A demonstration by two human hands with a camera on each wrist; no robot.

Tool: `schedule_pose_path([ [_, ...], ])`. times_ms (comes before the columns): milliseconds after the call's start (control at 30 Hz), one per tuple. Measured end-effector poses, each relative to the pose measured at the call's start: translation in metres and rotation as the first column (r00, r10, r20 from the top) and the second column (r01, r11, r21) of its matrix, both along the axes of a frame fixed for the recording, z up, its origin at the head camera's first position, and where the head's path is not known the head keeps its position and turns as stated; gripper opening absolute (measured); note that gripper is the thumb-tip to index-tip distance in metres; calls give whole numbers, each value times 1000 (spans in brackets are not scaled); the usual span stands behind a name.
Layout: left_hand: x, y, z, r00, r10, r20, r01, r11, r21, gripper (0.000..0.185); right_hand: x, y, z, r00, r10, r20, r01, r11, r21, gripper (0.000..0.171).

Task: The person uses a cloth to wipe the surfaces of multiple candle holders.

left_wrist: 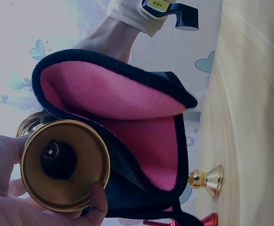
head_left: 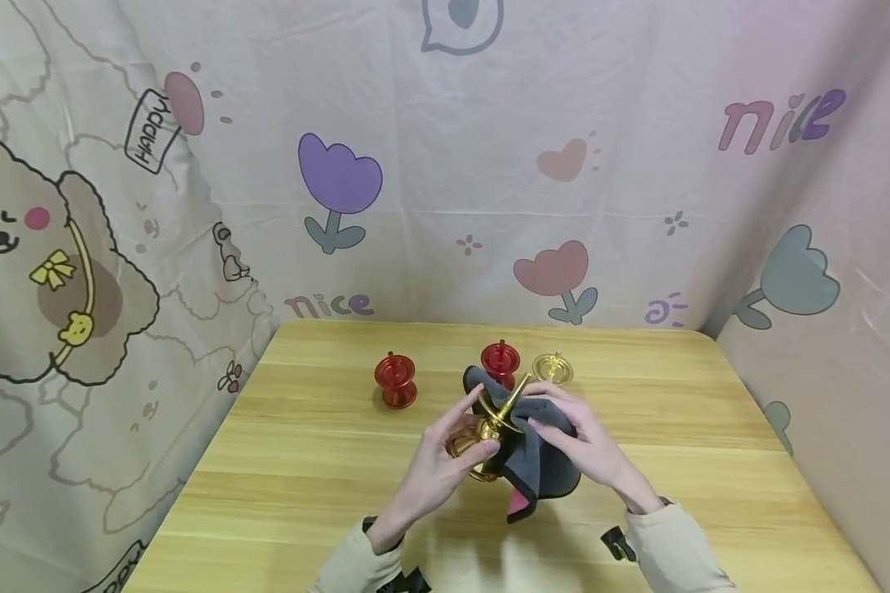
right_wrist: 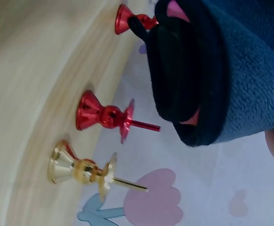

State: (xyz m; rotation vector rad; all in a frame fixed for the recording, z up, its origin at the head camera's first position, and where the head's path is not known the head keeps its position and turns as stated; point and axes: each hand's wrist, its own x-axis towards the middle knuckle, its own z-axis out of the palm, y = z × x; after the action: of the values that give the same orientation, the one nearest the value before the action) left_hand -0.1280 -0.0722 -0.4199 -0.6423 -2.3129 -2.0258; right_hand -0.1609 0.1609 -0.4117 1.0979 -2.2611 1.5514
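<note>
A shiny gold candlestick (head_left: pixel 493 424) with a long spike is tilted above the table, its spike toward the upper right. My left hand (head_left: pixel 439 461) grips it around the stem and base; its hollow base (left_wrist: pixel 87 150) faces the left wrist view. My right hand (head_left: pixel 586 436) holds a grey-blue cloth (head_left: pixel 552 469) with black edging against the candlestick's dish and spike. The cloth's pink underside (left_wrist: pixel 104 89) shows in the left wrist view. In the right wrist view the cloth (right_wrist: pixel 254 84) hides the candlestick and most of the hand.
Behind the hands stand a red candlestick (head_left: pixel 396 379) at left, another red candlestick (head_left: pixel 500 358) partly behind the cloth, and a gold candlestick (head_left: pixel 552 368) beside it. All stand upright on the wooden table (head_left: pixel 304 494). A printed curtain (head_left: pixel 430 165) hangs behind.
</note>
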Motion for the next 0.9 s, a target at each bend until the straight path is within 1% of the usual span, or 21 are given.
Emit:
schedule_pose_path([
  [67,0,-1,0,1000,3,7,-3,1000,-3,71,2,0,2,1000,5,-28,-4,1000,26,34],
  [133,0,-1,-1,1000,12,10,-12,1000,-4,71,3,0,3,997,-4,-78,8,999,53,37],
  [233,-1,0,-2,999,36,12,-36,999,-3,72,4,-2,2,986,-6,-166,18,997,75,41],
  [267,-1,0,-2,999,45,10,-45,999,-1,72,4,-2,1,980,-6,-199,23,996,82,43],
  [433,-1,1,-3,998,69,-2,-69,998,13,71,5,-4,-1,951,5,-310,27,995,99,53],
  [533,-1,2,-4,998,60,-7,-60,998,22,71,3,-4,-3,928,12,-373,19,997,80,54],
  [600,-1,2,-5,999,37,-9,-37,999,40,70,1,-6,-5,907,14,-421,6,999,46,51],
  [700,-1,1,-6,1000,-30,-10,30,996,85,70,-3,-7,-9,870,14,-492,-27,999,-20,34],
  [767,-2,-1,-7,997,-82,-2,82,990,111,70,-6,-8,-11,844,12,-535,-54,996,-64,24],
  [833,-3,-2,-7,991,-135,25,131,982,135,70,-10,-9,-14,823,2,-568,-73,992,-101,22],
  [900,-5,-3,-7,982,-177,72,165,975,150,71,-13,-10,-17,805,-12,-594,-82,988,-131,22],
])
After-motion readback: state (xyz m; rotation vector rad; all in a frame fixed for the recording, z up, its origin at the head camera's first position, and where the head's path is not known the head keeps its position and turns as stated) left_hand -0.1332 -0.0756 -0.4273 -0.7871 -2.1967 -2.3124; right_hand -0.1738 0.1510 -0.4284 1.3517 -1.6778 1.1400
